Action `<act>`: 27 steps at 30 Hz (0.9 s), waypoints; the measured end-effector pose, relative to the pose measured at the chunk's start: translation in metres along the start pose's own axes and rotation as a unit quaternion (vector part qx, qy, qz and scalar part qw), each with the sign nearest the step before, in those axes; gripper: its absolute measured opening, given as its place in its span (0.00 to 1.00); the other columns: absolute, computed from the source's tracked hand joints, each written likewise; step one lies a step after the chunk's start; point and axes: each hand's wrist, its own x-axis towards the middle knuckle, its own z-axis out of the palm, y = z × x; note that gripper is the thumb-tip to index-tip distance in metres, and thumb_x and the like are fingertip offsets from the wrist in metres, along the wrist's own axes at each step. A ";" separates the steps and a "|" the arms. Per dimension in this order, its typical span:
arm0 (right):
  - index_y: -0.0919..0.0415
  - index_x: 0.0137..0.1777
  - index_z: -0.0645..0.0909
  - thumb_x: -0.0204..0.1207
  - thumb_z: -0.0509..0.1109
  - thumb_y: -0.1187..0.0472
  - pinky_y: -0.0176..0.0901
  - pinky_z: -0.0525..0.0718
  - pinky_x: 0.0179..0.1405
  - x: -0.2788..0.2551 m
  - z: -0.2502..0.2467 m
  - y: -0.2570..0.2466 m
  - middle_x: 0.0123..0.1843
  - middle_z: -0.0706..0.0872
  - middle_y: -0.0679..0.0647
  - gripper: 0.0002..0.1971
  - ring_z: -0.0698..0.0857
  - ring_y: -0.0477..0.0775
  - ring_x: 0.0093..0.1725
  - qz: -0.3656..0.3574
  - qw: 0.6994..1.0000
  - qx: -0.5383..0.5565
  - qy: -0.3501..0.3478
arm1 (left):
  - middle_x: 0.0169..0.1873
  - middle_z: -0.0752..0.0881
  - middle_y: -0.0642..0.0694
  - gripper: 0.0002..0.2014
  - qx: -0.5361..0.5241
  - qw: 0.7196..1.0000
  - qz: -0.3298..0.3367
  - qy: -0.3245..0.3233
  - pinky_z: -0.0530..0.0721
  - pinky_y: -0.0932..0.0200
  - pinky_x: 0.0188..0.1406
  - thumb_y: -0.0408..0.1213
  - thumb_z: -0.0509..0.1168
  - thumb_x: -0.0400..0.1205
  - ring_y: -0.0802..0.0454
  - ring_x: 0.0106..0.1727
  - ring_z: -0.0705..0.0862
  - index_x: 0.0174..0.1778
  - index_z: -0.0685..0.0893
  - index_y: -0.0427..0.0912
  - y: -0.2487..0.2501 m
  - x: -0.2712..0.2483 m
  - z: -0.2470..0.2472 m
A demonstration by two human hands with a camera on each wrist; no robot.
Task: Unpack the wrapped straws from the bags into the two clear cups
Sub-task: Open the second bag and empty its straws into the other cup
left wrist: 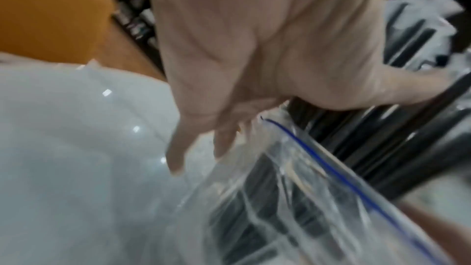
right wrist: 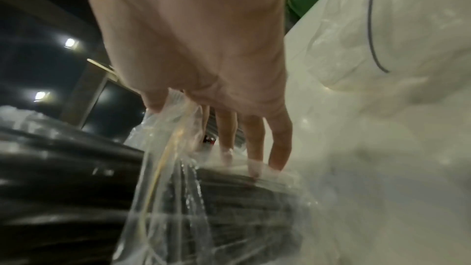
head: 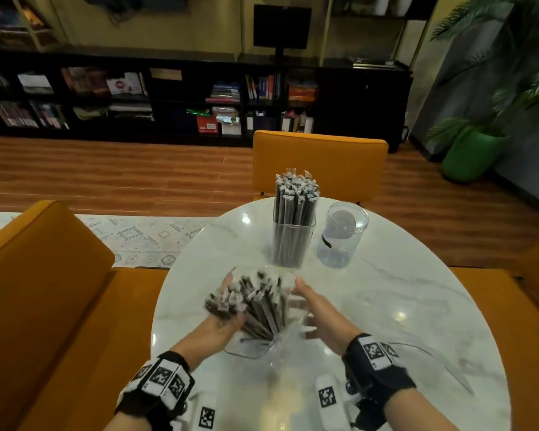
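Observation:
A bundle of dark wrapped straws sticks out of a clear zip bag at the near middle of the round white table. My left hand cups and grips the bundle from the left, its thumb lying over the straws. My right hand pinches the bag's film on the right side. Farther back, a square clear cup stands packed with upright wrapped straws. Next to it on the right is a round clear cup with no straws in it.
A flat, clear bag lies on the table to the right of my right hand. Orange chairs stand at the left and at the far side. A green plant pot sits on the floor at the far right.

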 end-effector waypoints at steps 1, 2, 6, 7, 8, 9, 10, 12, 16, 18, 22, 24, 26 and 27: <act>0.49 0.64 0.82 0.84 0.48 0.35 0.48 0.82 0.48 0.004 0.001 0.003 0.61 0.87 0.50 0.27 0.84 0.55 0.47 0.014 1.000 0.005 -0.003 | 0.75 0.73 0.54 0.71 -0.033 0.999 -0.003 -0.022 0.68 0.63 0.73 0.83 0.66 0.49 0.54 0.78 0.72 0.86 0.52 0.49 -0.004 -0.002 0.000; 0.53 0.67 0.81 0.84 0.48 0.34 0.47 0.84 0.43 0.004 0.002 0.002 0.59 0.88 0.53 0.31 0.83 0.56 0.45 0.023 1.000 0.016 -0.002 | 0.75 0.74 0.51 0.69 -0.081 0.996 0.000 -0.035 0.75 0.56 0.72 0.80 0.70 0.50 0.51 0.76 0.77 0.85 0.52 0.51 -0.006 -0.004 -0.001; 0.65 0.65 0.83 0.83 0.52 0.34 0.55 0.88 0.46 -0.007 -0.007 -0.015 0.53 0.86 0.69 0.35 0.85 0.63 0.44 -0.007 0.991 0.130 -0.005 | 0.80 0.71 0.37 0.64 -0.271 0.958 0.023 -0.093 0.85 0.41 0.62 0.60 0.83 0.58 0.36 0.74 0.78 0.85 0.49 0.61 0.014 -0.003 -0.005; 0.64 0.60 0.86 0.82 0.54 0.35 0.56 0.89 0.47 -0.014 -0.012 -0.022 0.53 0.86 0.72 0.33 0.87 0.64 0.45 -0.020 0.988 0.150 -0.007 | 0.80 0.69 0.33 0.62 -0.308 0.943 0.043 -0.115 0.82 0.37 0.65 0.61 0.81 0.61 0.31 0.76 0.75 0.86 0.50 0.56 0.022 -0.004 -0.008; 0.62 0.52 0.89 0.82 0.55 0.36 0.55 0.90 0.46 -0.021 -0.018 -0.029 0.49 0.88 0.70 0.31 0.89 0.62 0.43 -0.030 0.985 0.169 -0.017 | 0.81 0.67 0.31 0.61 -0.345 0.926 0.060 -0.140 0.78 0.33 0.70 0.64 0.78 0.62 0.28 0.77 0.71 0.86 0.50 0.54 0.029 -0.004 -0.009; 0.60 0.46 0.91 0.82 0.57 0.36 0.55 0.90 0.47 -0.029 -0.024 -0.036 0.46 0.90 0.67 0.30 0.90 0.61 0.40 -0.039 0.981 0.189 -0.030 | 0.82 0.65 0.31 0.62 -0.365 0.914 0.074 -0.164 0.73 0.31 0.73 0.66 0.75 0.61 0.26 0.79 0.69 0.86 0.50 0.53 0.038 -0.005 -0.008; 0.59 0.45 0.92 0.81 0.59 0.37 0.56 0.89 0.50 -0.038 -0.029 -0.044 0.46 0.91 0.66 0.29 0.91 0.61 0.41 -0.052 0.976 0.206 -0.045 | 0.81 0.66 0.32 0.62 -0.355 0.915 0.085 -0.173 0.72 0.31 0.74 0.68 0.74 0.59 0.26 0.79 0.68 0.86 0.52 0.51 0.049 -0.006 -0.006; 0.64 0.59 0.88 0.77 0.66 0.37 0.59 0.87 0.59 -0.054 -0.038 -0.054 0.57 0.89 0.70 0.30 0.89 0.66 0.52 -0.087 0.969 0.220 -0.075 | 0.74 0.79 0.36 0.55 -0.240 0.957 0.107 -0.123 0.83 0.41 0.66 0.63 0.78 0.60 0.31 0.75 0.76 0.81 0.66 0.45 0.068 -0.002 0.006; 0.61 0.77 0.72 0.61 0.83 0.43 0.52 0.84 0.66 -0.082 -0.056 -0.065 0.71 0.80 0.72 0.46 0.81 0.73 0.70 -0.148 0.964 0.161 -0.154 | 0.52 0.93 0.49 0.24 -0.072 0.989 0.127 0.035 0.91 0.58 0.45 0.38 0.68 0.79 0.52 0.52 0.92 0.72 0.76 0.41 0.097 0.023 0.039; 0.55 0.75 0.74 0.63 0.84 0.51 0.54 0.80 0.73 -0.093 -0.071 -0.069 0.72 0.81 0.69 0.40 0.82 0.68 0.71 -0.173 0.960 0.140 -0.168 | 0.48 0.94 0.53 0.25 -0.104 0.981 0.127 0.106 0.89 0.61 0.41 0.51 0.66 0.75 0.56 0.44 0.93 0.67 0.79 0.46 0.107 0.032 0.056; 0.41 0.75 0.72 0.59 0.83 0.43 0.56 0.78 0.74 -0.103 -0.101 -0.073 0.74 0.78 0.44 0.42 0.78 0.48 0.74 -0.242 0.964 -0.103 -0.042 | 0.46 0.94 0.52 0.20 -0.199 0.956 0.150 0.154 0.88 0.66 0.36 0.48 0.67 0.77 0.56 0.44 0.93 0.64 0.78 0.48 0.130 0.043 0.099; 0.36 0.77 0.65 0.60 0.84 0.42 0.48 0.78 0.72 -0.103 -0.108 -0.073 0.74 0.76 0.38 0.46 0.77 0.41 0.73 -0.258 0.954 -0.149 -0.027 | 0.59 0.90 0.44 0.29 -0.206 0.952 0.159 0.163 0.90 0.56 0.48 0.48 0.70 0.76 0.50 0.53 0.92 0.72 0.73 0.47 0.142 0.051 0.125; 0.44 0.74 0.71 0.69 0.81 0.52 0.47 0.81 0.69 -0.093 -0.114 -0.066 0.67 0.85 0.44 0.34 0.84 0.43 0.67 -0.282 0.953 -0.113 -0.015 | 0.69 0.83 0.44 0.34 -0.214 0.949 0.165 0.163 0.87 0.45 0.61 0.55 0.69 0.74 0.49 0.59 0.90 0.77 0.67 0.57 0.151 0.056 0.146; 0.48 0.72 0.73 0.71 0.79 0.57 0.48 0.84 0.66 -0.089 -0.124 -0.064 0.65 0.88 0.47 0.30 0.87 0.47 0.64 -0.286 0.955 -0.079 0.016 | 0.71 0.80 0.47 0.34 -0.224 0.946 0.171 0.163 0.86 0.45 0.62 0.59 0.66 0.74 0.50 0.60 0.89 0.77 0.64 0.62 0.156 0.057 0.155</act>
